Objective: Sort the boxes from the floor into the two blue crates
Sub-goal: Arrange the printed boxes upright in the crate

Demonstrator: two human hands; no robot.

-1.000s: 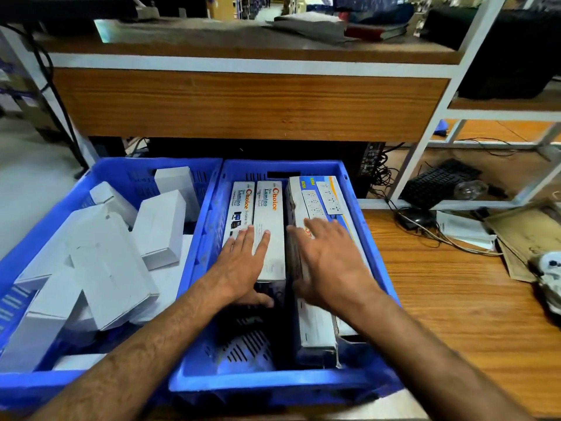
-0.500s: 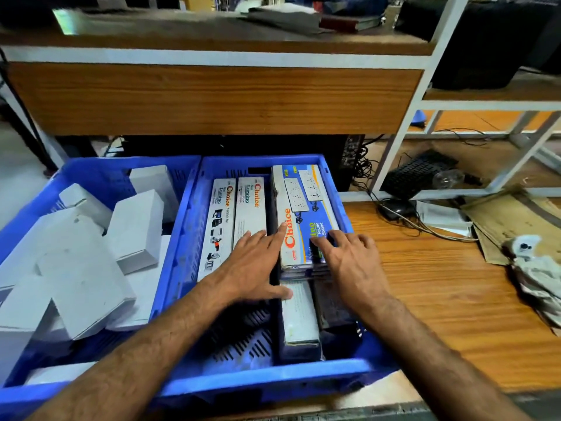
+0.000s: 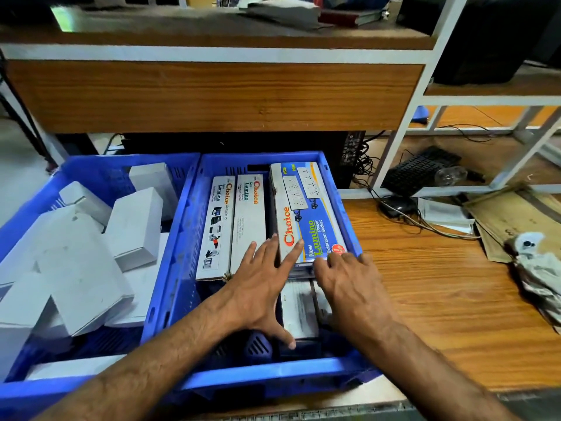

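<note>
Two blue crates stand side by side on the floor. The left crate holds several plain white boxes. The right crate holds long printed "Choice Lumino" socket boxes: two white ones on edge at its left, and a blue-faced box lying on top at its right. My left hand lies flat with spread fingers, its fingertips on the blue-faced box's near left corner. My right hand rests with its fingers against that box's near end. Another box lies lower, partly under my hands.
A wooden desk panel and white metal shelf frame rise behind the crates. On the wooden floor to the right lie a keyboard, mouse, cables, brown envelopes and crumpled paper.
The blue-faced box has gone from standing on edge to lying face up and has slid towards the crate's far right. Both hands followed it; my left shifted from the white boxes onto it.
</note>
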